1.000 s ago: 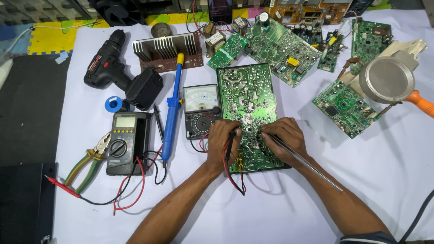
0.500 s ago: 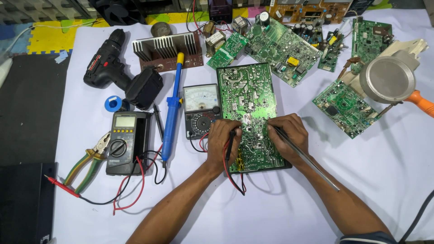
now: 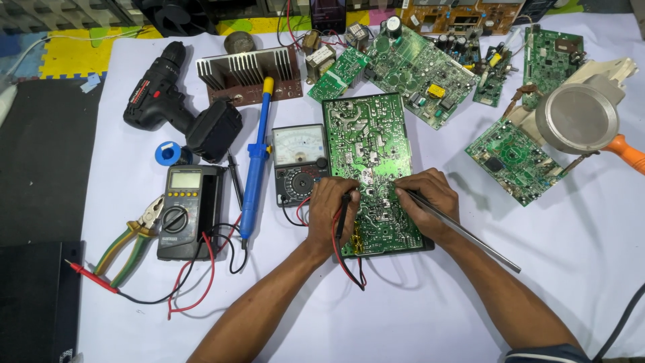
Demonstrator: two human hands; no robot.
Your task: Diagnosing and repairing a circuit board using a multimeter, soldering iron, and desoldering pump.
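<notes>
The green circuit board is lying solder-side up in the middle of the white-covered table, its long axis running away from the person, slightly tilted; both hands are working over its near half. The left hand is resting at the board's left edge, fingers closed round a black probe whose tip is pointing up onto the board, red and black leads trailing back toward the person. The right hand is lying on the board's right side, pinched on a thin metal rod — its long axis is slanting from lower right up to upper left, tip meeting the board near the middle; the two tips are sitting close together, the probe's just to the left. An analogue meter is lying just beside the board's left edge — nearer the left hand.
</notes>
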